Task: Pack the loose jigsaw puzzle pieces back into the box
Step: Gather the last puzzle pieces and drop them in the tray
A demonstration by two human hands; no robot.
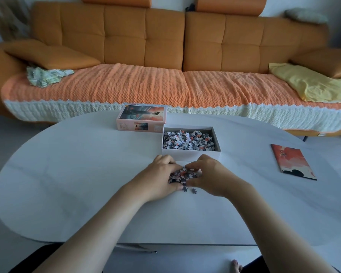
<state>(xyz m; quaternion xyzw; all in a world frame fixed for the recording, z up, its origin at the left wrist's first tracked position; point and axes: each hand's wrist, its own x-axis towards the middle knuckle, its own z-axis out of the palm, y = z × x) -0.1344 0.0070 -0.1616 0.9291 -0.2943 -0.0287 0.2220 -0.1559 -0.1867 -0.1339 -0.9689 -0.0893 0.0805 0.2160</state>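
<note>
Pieces [182, 174] are lying in a small heap on the bench [87, 174], just in front of the box [191, 155]. We are cupping them from both sides. The left hand [159, 177] and the right hand [213, 174] are curling their fingers round the heap, so each grip is narrow and holding pieces.

The box is sitting open and already well filled. Its lid [142, 117] is standing just behind it to the left (touching or only close, we cannot tell). Two strays [194, 191] are lying on the bench just outside the hands, on our side.

We are judging these to be thin, light, stiff bits of card, loose from one another, so the heap is likely behaving like gravel: squeezed from the sides alone, it is apt to be leaking out underneath. The better hold, we are thinking, is a scoop, with the hand edges sliding along the smooth bench until the palms are meeting beneath the heap. Pressure wants to be gentle, since the little tabs are probably bending if crushed. The strays are lying too flat to scoop, so we are planning a fingertip pinch for each. The carry is looking short, only over the near wall of the box.
</note>
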